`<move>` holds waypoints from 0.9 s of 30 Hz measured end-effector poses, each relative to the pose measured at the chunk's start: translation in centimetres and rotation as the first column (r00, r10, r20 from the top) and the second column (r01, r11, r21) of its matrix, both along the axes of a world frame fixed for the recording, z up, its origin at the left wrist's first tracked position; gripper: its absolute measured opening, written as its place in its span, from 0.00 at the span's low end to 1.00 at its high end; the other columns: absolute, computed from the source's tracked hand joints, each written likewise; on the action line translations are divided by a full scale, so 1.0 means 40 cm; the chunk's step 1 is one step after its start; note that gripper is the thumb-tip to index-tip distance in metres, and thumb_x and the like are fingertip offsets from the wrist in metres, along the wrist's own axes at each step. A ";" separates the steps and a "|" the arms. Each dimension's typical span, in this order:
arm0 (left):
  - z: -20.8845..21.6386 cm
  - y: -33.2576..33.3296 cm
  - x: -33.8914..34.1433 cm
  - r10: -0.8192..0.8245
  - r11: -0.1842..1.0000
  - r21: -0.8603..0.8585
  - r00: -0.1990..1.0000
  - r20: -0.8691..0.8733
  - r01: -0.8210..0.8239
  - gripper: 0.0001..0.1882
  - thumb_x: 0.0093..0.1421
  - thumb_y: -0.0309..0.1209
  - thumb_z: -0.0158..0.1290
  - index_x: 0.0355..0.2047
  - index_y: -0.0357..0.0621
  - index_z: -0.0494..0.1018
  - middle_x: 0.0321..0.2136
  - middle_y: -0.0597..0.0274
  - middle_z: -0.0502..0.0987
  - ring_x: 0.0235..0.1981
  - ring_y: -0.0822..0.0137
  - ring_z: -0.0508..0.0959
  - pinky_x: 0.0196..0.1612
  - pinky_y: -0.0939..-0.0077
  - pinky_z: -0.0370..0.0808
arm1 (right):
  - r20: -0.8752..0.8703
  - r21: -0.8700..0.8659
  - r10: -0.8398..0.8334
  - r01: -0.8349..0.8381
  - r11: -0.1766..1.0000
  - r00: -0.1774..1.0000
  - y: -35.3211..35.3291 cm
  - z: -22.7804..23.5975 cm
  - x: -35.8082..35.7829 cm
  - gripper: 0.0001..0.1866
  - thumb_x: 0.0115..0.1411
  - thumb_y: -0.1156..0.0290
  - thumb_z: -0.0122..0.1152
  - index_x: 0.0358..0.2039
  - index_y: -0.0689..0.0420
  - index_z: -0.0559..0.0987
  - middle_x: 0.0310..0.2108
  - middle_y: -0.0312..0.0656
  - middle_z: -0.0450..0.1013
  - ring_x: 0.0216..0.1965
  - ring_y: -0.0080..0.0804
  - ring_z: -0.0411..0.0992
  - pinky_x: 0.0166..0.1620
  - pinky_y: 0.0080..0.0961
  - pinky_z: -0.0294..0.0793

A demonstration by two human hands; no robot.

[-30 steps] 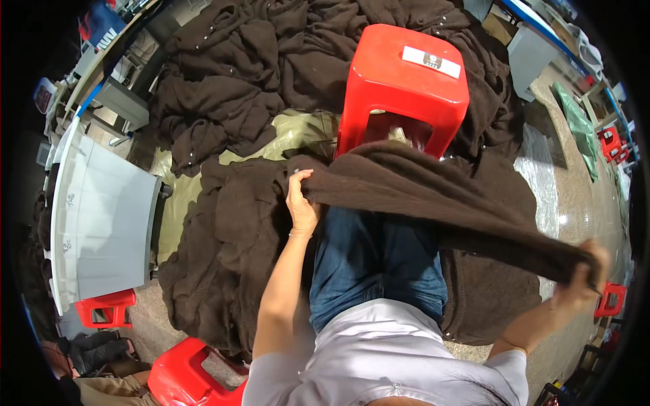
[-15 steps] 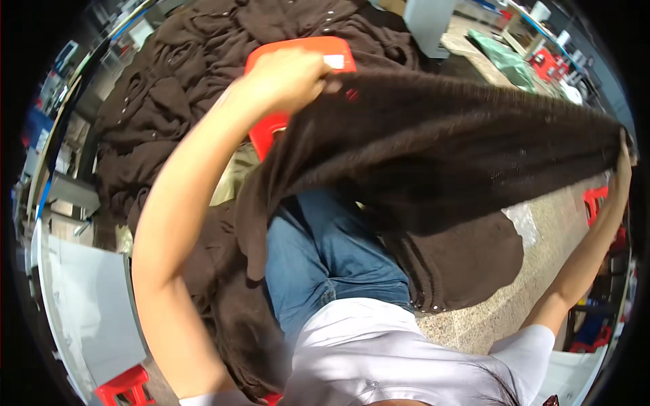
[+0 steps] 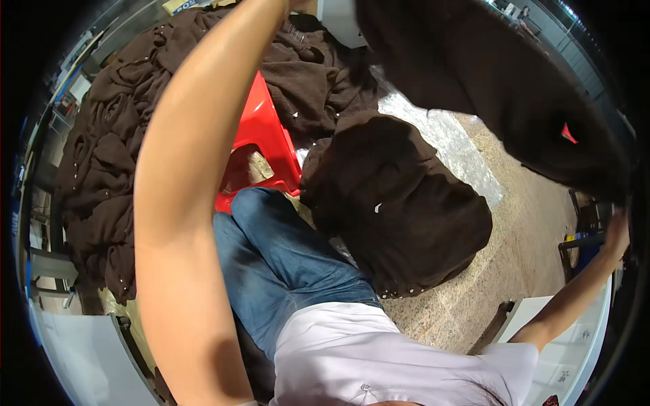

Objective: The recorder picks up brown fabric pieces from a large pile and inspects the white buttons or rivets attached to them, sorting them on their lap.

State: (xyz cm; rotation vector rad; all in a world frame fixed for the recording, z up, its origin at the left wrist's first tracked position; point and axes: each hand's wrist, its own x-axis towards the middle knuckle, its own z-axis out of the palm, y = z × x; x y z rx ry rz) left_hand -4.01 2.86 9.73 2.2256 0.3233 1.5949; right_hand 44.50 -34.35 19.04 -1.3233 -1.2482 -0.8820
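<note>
A dark brown knit garment (image 3: pixel 487 74) is stretched high across the upper right, with a small red patch showing through or on it. My right hand (image 3: pixel 617 233), at the right rim, is closed on its lower corner; the fingertips fade into the dark edge. My left arm reaches up past the top edge, and only a bit of my left hand (image 3: pixel 298 5) shows there, its fingers cut off. Below the raised garment, a stack of brown knit garments (image 3: pixel 399 196) lies to the right of my knees.
A big heap of brown garments (image 3: pixel 108 169) spreads on the left and far side. The red plastic stool (image 3: pixel 261 118) stands before my knees. Clear plastic sheeting (image 3: pixel 453 145) lies on the speckled floor (image 3: pixel 535 223). White panels (image 3: pixel 81 352) flank me at both sides.
Both arms have lifted the garment upward, off my lap and the stool. My left hand has risen to the top edge. My view has turned right, uncovering the stack beside my knees.
</note>
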 end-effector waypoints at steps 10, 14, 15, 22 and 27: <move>-0.883 -0.155 0.056 0.066 0.958 -0.158 0.719 -0.692 -0.240 0.16 0.46 0.15 0.49 0.36 0.38 0.77 0.58 0.44 0.67 0.60 0.46 0.66 0.63 0.62 0.66 | -0.660 -0.713 -0.281 -0.699 -0.058 0.697 -0.123 -0.897 0.078 0.10 0.54 0.71 0.71 0.34 0.59 0.80 0.22 0.28 0.69 0.23 0.15 0.65 0.25 0.19 0.65; -1.041 -0.318 0.070 -0.123 0.736 -0.353 0.398 -0.909 -0.578 0.30 0.55 0.31 0.61 0.59 0.55 0.69 0.67 0.44 0.55 0.68 0.41 0.55 0.64 0.52 0.64 | -0.406 -0.873 -0.022 -0.395 -0.284 0.914 -0.117 -1.195 -0.025 0.16 0.50 0.65 0.74 0.38 0.57 0.82 0.24 0.41 0.78 0.26 0.25 0.71 0.32 0.29 0.72; -1.027 -0.354 0.056 -0.169 0.710 -0.408 0.423 -0.890 -0.575 0.31 0.54 0.32 0.61 0.60 0.55 0.67 0.66 0.45 0.57 0.68 0.43 0.56 0.64 0.50 0.64 | -0.347 -0.871 0.035 -0.308 -0.383 0.937 -0.104 -1.226 -0.065 0.18 0.51 0.63 0.73 0.43 0.54 0.83 0.30 0.48 0.80 0.29 0.31 0.77 0.35 0.30 0.74; -0.819 -0.642 -0.149 0.397 0.758 -0.197 0.679 -0.618 -0.622 0.23 0.58 0.33 0.59 0.54 0.48 0.71 0.63 0.49 0.64 0.67 0.48 0.58 0.66 0.48 0.58 | -0.703 -0.702 0.141 -0.650 -0.290 0.697 0.100 -1.250 -0.373 0.10 0.58 0.71 0.65 0.38 0.63 0.82 0.29 0.45 0.81 0.31 0.30 0.80 0.36 0.26 0.76; -0.866 -0.981 -0.429 0.833 0.104 -0.101 0.142 -0.535 -0.989 0.21 0.54 0.30 0.61 0.50 0.46 0.74 0.61 0.47 0.66 0.65 0.45 0.62 0.64 0.50 0.60 | -0.856 -0.502 0.278 -0.830 -0.242 0.437 0.254 -1.150 -0.699 0.07 0.64 0.74 0.59 0.39 0.63 0.80 0.25 0.30 0.71 0.25 0.14 0.67 0.30 0.14 0.65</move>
